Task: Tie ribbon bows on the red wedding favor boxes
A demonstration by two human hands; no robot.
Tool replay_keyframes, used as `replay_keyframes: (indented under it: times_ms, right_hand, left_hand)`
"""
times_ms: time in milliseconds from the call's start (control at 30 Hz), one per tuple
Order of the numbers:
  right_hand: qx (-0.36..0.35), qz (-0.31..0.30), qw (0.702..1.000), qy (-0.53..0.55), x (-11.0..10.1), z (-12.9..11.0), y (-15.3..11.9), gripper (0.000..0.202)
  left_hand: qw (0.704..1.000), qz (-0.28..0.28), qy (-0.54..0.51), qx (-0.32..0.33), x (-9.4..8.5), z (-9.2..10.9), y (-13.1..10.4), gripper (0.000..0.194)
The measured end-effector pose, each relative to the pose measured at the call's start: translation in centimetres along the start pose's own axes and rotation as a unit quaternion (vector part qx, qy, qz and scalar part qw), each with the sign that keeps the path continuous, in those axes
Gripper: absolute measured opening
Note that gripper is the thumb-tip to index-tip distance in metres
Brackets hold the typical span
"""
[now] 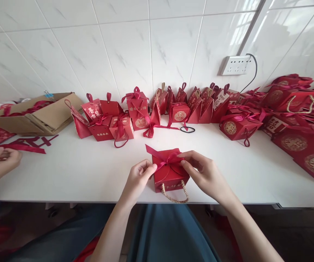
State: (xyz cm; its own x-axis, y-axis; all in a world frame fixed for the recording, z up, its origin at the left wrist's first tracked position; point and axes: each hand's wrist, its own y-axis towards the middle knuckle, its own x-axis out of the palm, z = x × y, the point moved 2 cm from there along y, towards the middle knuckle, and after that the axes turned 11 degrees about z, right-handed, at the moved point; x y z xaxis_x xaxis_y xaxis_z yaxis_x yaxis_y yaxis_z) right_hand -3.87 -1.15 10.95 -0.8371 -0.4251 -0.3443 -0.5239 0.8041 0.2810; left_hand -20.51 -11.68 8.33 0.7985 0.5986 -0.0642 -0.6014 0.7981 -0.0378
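Atop the box, left hand and right hand seemingly pinch ribbon.

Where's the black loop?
In the head view, the black loop lies on the white table, right of center, beyond the red box being handled, in front of a gold-emblem box.

Over twelve red boxes; one carton; one wall socket; one black loop.

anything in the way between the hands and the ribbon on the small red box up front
Nothing visible: the left hand and right hand are at opposite sides of the ribbon on top of the red box. The gold rope handle hangs at the near side, not between them.
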Motion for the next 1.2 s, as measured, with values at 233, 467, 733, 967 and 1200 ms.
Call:
replay_keyframes:
  times_ms: [233,467,733,967,1200]
  right_hand:
    - [0.074,0.043,0.992,0.09,0.8,0.0,0.3,0.028]
    - [0.156,0.034,0.972,0.169,0.6,1.5,0.6,0.032]
    - [0.225,0.022,0.931,0.285,0.4,2.1,1.1,0.035]
    - [0.221,0.019,0.931,0.288,-0.2,2.7,0.9,0.03]
    - [0.049,0.073,0.996,-0.021,-2.6,1.0,2.5,0.028]
  left_hand:
    - [1.0,-0.014,-0.021,-0.005,0.0,0.0,0.1,0.036]
    - [0.997,-0.042,-0.058,-0.037,-0.6,-0.8,0.4,0.031]
    - [0.992,-0.078,-0.091,-0.045,-0.9,-1.7,0.9,0.033]
    - [0.99,-0.1,-0.091,-0.023,-1.0,-2.0,1.0,0.032]
    - [0.997,-0.069,-0.024,0.011,-1.0,-0.7,0.9,0.028]
